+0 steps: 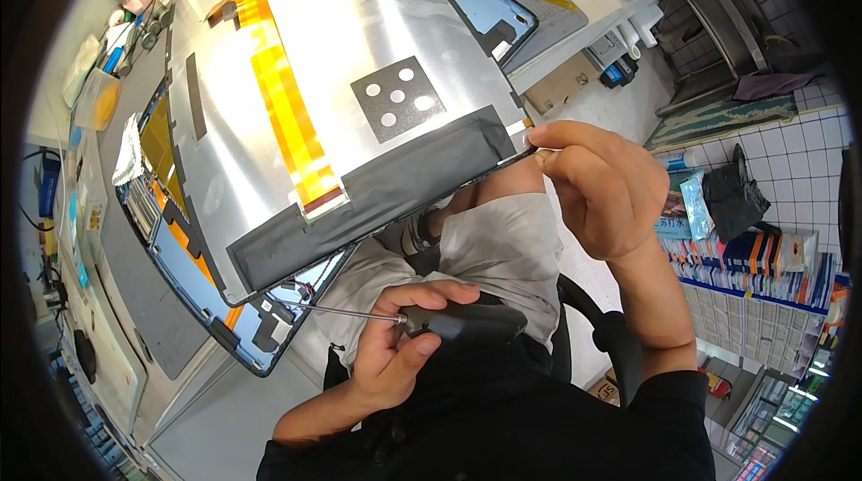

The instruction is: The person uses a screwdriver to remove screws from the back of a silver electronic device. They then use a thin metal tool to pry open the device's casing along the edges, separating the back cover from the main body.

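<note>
Black shirt (503, 418) at frame bottom; above it, left hand (391, 342) curled round a screwdriver (467, 322); right of centre, right hand (603, 183) pinching the silver panel (335, 122) by its corner

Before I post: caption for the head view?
Right hand pinching the corner of a metal-backed display panel with an orange flex cable; left hand holding a black-handled screwdriver.

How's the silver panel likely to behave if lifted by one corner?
The panel may flex, being broad and thin-edged, pinched at one corner by the right hand. Its shiny metal is probably slippery. The thin orange ribbon on it could crease.
</note>
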The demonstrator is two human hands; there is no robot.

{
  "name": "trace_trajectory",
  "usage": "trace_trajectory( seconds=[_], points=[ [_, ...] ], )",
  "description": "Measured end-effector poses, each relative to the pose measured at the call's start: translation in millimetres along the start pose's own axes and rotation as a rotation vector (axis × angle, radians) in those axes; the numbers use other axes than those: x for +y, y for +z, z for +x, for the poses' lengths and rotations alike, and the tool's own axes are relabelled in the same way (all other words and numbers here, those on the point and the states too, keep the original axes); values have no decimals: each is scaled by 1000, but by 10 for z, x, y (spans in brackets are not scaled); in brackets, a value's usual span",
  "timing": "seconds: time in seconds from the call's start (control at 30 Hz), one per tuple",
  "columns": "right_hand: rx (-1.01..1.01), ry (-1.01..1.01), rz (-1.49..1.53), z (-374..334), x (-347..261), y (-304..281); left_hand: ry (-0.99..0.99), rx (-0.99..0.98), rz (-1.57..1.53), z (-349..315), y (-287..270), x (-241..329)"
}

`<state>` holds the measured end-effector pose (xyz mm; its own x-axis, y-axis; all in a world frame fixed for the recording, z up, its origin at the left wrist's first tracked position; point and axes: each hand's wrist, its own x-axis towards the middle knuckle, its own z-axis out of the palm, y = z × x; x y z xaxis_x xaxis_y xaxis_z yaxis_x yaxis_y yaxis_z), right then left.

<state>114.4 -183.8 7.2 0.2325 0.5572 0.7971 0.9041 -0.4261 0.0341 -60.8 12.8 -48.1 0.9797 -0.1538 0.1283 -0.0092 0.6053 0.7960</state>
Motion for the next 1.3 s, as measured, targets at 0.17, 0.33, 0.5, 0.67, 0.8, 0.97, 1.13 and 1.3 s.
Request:
trace_trajectory(
  seconds=[0.17,0.33,0.5,0.67,0.8,0.97,1.13,1.3],
  points=[
    [-14,17,9,11,0,-26,-6,2,6,0,2,3],
    [46,97,66,88,-31,-54,3,4,-1,5,1,-9],
    [-39,142,35,74,-15,-210,8,36,-2,-15,-8,7],
    [-40,88,-29,-7,-56,-173,7,50,5,-6,-13,13],
    [5,47,-49,10,-80,-86,12,51,6,-10,-11,24],
    [14,39,-102,23,-73,-45,18,48,15,-18,-17,22],
    [-26,22,-150,35,-87,-69,31,35,20,-13,-23,22],
    [-72,-48,-213,86,-100,-126,34,21,13,-9,-31,25]
  ],
)
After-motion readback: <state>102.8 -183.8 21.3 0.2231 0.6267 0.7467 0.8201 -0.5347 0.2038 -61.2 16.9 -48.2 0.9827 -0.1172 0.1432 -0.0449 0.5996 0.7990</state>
